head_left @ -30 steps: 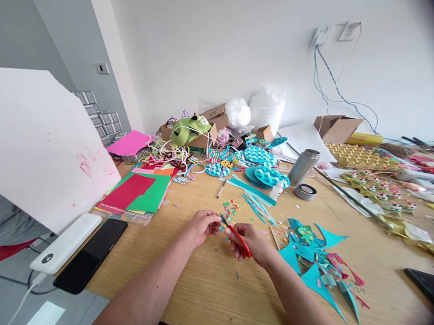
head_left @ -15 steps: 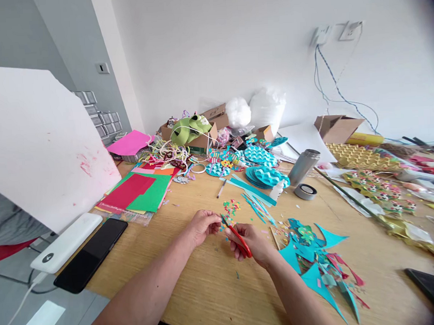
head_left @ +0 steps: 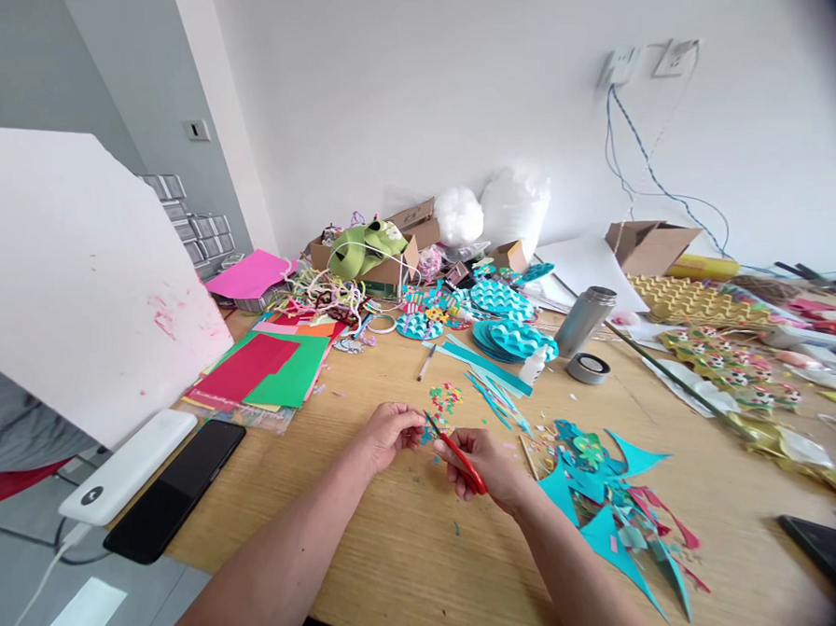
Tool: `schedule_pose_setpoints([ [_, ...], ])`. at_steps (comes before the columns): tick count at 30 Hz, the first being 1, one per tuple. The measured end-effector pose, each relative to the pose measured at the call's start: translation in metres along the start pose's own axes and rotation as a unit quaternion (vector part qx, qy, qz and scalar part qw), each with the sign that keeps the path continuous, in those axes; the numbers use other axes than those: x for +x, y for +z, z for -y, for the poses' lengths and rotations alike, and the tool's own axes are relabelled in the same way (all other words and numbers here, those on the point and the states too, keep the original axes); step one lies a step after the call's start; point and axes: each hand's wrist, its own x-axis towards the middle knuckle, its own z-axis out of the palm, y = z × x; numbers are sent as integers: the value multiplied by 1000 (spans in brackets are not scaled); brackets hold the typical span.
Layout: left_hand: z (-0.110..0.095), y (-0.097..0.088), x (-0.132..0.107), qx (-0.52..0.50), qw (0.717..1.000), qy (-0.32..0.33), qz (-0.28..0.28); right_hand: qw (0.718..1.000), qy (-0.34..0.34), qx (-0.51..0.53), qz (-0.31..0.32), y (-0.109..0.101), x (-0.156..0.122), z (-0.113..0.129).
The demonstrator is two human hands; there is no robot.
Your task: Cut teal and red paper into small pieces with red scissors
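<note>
My right hand (head_left: 483, 464) is closed around the handles of red scissors (head_left: 464, 465), whose dark blades point up and left. Close beside the blade tips, my left hand (head_left: 394, 433) is closed in a pinch. Whatever lies between its fingertips is too small to make out. Just beyond the hands, a scatter of tiny coloured paper pieces (head_left: 446, 398) in red, yellow and green lies on the wooden table (head_left: 375, 558). Small blue bits show next to the left fingertips. Thin blue paper strips (head_left: 493, 401) lie a little farther right.
Blue paper offcuts (head_left: 616, 541) lie right of my right arm. Ahead stand a glue bottle (head_left: 533, 367), a steel flask (head_left: 587, 321) and its lid (head_left: 588, 368). Coloured sheets (head_left: 287, 371), a phone (head_left: 179, 489) and a white power bank (head_left: 128, 466) lie left. A pen (head_left: 426, 362) lies ahead.
Both hands have barely moved. The left fingertips have shifted very slightly, and the scissors remain in the right hand.
</note>
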Motion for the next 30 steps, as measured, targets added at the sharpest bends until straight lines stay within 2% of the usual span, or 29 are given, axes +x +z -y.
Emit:
schedule_pose_setpoints([
  [2,-1,-1,1,-12,1000,13,-22,999,-17,3,-29,-1,1,1],
  [5,-2,-2,3,-27,998,30,-55,990,-83,-26,-114,-7,4,0],
  [8,-2,-3,4,-34,996,35,-69,955,-164,-136,-204,-12,10,-6],
  [10,-2,-4,5,-38,996,38,-77,928,-191,-219,-232,-12,14,-10],
  [14,-1,-6,7,-46,993,51,-97,891,-224,-331,-217,-7,22,-16],
  [17,0,-8,9,-52,991,63,-107,874,-230,-362,-229,-3,31,-18],
  [30,0,-8,9,-60,991,60,-99,876,-232,-361,-220,1,45,-25],
])
